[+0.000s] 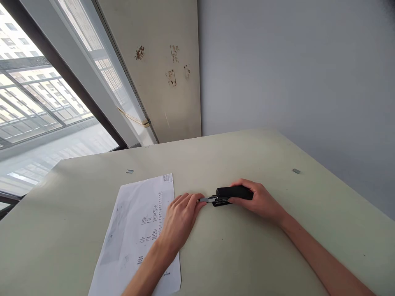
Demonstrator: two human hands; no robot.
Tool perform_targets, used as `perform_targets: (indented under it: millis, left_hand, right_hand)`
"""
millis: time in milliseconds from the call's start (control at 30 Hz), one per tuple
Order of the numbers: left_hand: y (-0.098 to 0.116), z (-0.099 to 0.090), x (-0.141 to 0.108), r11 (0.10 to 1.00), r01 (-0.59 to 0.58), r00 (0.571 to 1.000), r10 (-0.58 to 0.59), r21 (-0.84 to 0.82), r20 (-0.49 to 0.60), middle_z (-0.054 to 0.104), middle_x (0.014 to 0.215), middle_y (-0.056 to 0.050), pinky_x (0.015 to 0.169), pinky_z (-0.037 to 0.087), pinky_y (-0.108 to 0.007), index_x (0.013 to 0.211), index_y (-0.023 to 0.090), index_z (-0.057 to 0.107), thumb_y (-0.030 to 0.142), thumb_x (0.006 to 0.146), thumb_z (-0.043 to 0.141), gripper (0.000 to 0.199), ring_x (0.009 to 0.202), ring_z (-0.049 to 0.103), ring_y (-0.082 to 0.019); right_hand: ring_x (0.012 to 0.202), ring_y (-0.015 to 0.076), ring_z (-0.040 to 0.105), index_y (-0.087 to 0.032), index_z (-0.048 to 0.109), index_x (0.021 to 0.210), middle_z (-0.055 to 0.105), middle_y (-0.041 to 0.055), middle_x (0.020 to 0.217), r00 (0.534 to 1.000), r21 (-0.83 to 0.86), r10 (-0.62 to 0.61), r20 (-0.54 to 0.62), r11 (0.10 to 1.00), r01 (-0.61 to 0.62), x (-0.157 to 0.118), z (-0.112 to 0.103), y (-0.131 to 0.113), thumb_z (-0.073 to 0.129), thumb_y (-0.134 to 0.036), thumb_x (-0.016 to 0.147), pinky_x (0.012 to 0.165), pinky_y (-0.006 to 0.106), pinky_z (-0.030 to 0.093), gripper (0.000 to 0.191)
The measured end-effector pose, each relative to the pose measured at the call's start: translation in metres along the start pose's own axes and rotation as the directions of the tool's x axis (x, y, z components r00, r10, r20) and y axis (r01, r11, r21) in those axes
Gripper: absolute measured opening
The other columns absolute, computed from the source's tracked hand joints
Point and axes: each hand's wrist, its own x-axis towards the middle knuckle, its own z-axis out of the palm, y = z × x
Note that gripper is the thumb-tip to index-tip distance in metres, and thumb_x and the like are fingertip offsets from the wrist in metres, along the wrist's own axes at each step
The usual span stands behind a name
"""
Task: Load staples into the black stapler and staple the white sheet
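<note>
1. Black stapler (230,192) on the pale table (247,255), right of the printed sheet (132,222) and apart from it; front end points left.
2. Right hand (259,201) clamped around the stapler's right end, thumb on the near side, fingers on the far side. That end is hidden in the grip.
3. Left hand (182,218) closed at the fingertips on the left end of a metal slide (207,200), which sticks out leftward from the stapler. Tip covered by the fingers.
4. Left hand and forearm lie across the sheet's right side, hiding part of the print. Characters too small to read; grey patch along the left side unclear. Sheet's near edge partly cut off, as are both forearms.
5. Slide is a narrow channel; whether staples sit inside, cannot tell. Stapler's interior hidden by its black top.
6. Small grey strips (130,171) on the table, far left, beyond the sheet; another grey piece (296,171) far right. Fine detail lost on both.
</note>
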Motion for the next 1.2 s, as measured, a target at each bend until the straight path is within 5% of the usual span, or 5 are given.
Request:
perform_targets:
  millis: [800, 1200]
  left_hand:
    - [-0.020, -0.003, -0.010, 0.979, 0.075, 0.997, -0.069, -0.192, 0.036, 0.077, 0.092, -0.003, 0.076, 0.056, -0.032, 0.106, 0.024, 0.075, 0.038, 0.107, 0.056, 0.023, 0.084, 0.071, -0.019]
    - [-0.008, 0.000, -0.013, 0.947, -0.022, 0.997, 0.043, -0.319, 0.060, 0.073, 0.077, -0.001, 0.067, 0.051, -0.029, 0.094, 0.023, 0.076, 0.043, 0.107, 0.058, 0.029, 0.071, 0.065, -0.015]
  right_hand:
    - [0.080, 0.0226, 0.063, -0.029, 0.074, 0.101, 0.075, 0.0019, 0.093, 1.000, -0.018, 0.004, 0.018, 1.000, -0.004, -0.001, 0.003, 0.003, 0.076, -0.062, 0.086, 0.069, 0.032, 0.049, 0.037]
    - [0.084, 0.0232, 0.066, -0.028, 0.074, 0.098, 0.075, 0.0024, 0.099, 0.992, 0.118, -0.072, 0.108, 0.991, 0.059, -0.006, 0.006, -0.007, 0.082, -0.050, 0.083, 0.074, 0.034, 0.051, 0.028]
